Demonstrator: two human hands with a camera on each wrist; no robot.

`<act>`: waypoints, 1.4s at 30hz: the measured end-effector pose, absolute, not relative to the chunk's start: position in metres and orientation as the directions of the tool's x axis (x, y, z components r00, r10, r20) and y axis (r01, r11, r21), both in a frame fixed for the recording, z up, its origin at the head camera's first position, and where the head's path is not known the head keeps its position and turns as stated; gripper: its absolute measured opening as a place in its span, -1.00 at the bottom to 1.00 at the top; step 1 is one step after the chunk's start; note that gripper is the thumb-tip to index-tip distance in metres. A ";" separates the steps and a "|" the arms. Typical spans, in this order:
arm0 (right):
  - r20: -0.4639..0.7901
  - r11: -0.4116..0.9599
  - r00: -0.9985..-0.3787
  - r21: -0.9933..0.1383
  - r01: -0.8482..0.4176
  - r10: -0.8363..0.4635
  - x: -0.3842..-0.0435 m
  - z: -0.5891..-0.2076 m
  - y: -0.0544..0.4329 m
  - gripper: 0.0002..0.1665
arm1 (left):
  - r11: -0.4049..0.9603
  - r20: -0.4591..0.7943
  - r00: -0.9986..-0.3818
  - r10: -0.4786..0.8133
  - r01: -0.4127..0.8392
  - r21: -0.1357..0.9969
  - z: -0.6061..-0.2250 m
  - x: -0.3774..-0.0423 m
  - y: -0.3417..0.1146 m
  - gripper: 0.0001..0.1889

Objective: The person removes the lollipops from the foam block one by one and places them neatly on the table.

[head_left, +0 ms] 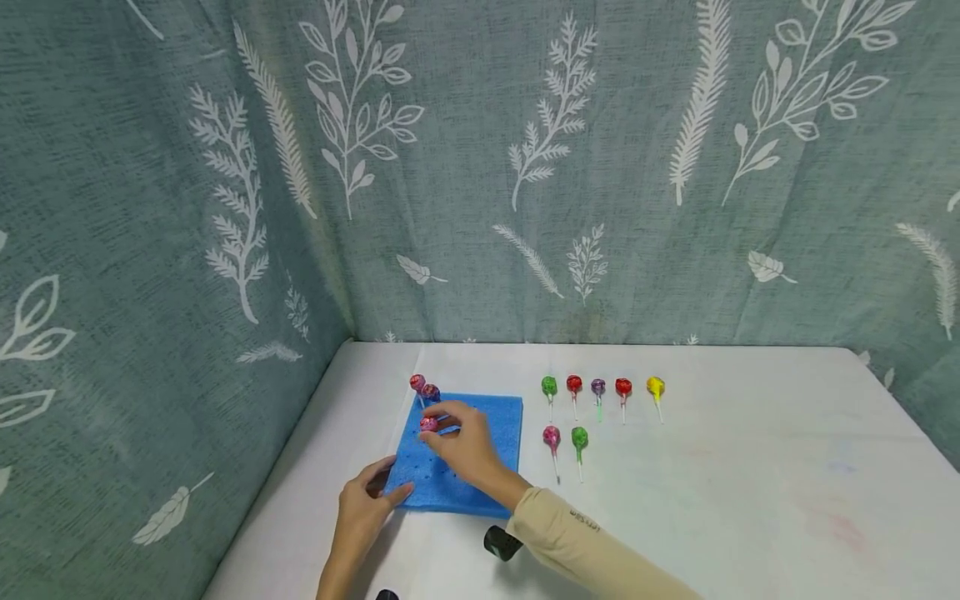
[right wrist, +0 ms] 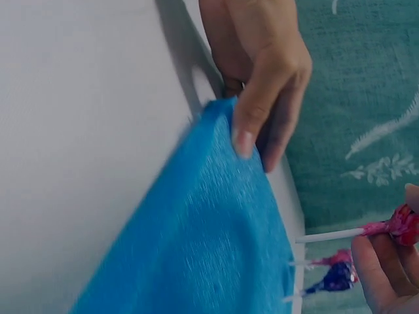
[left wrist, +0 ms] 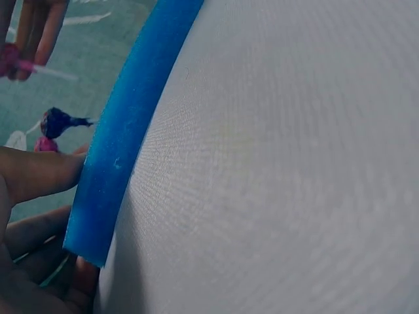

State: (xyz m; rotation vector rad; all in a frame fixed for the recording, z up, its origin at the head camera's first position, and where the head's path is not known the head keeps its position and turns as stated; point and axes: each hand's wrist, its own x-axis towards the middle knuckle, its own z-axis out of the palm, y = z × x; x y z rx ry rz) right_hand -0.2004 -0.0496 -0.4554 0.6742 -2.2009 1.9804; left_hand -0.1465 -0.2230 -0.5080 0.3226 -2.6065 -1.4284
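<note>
A blue foam block [head_left: 450, 487] with small holes lies on the white table. My left hand [head_left: 362, 508] grips its near left corner, thumb on top and fingers at the side. Above the block, my right hand [head_left: 468, 446] pinches a pink lollipop [head_left: 428, 424] by its wrapped head; in the right wrist view its white stick [right wrist: 330, 236] points toward the foam, its tip free. Two lollipops stand upright in the block's far left part: a pink-red one [head_left: 417, 382] and a dark blue one [head_left: 431, 392].
Right of the block lie several wrapped lollipops in two rows, among them a green one [head_left: 549, 386], a yellow one [head_left: 656, 387] and a pink one [head_left: 551, 437]. A black cylindrical object [head_left: 501, 542] is by the right sleeve. A patterned curtain [head_left: 480, 167] hangs behind the table [head_left: 750, 500].
</note>
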 end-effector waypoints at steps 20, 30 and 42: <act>0.346 0.118 -0.907 -0.917 -0.381 -0.241 -0.186 -0.415 -0.005 -0.71 | 0.524 0.028 -0.958 -0.284 -0.131 0.841 -0.510 -0.148 -0.224 -0.41; 0.372 0.121 -0.904 -0.908 -0.401 -0.209 -0.189 -0.417 0.006 -0.72 | 0.520 0.034 -0.961 -0.273 -0.118 0.846 -0.509 -0.147 -0.223 -0.41; 0.371 0.169 -0.916 -0.904 -0.393 -0.151 -0.189 -0.414 0.019 -0.73 | 0.525 0.041 -0.961 -0.275 -0.114 0.843 -0.512 -0.146 -0.225 -0.41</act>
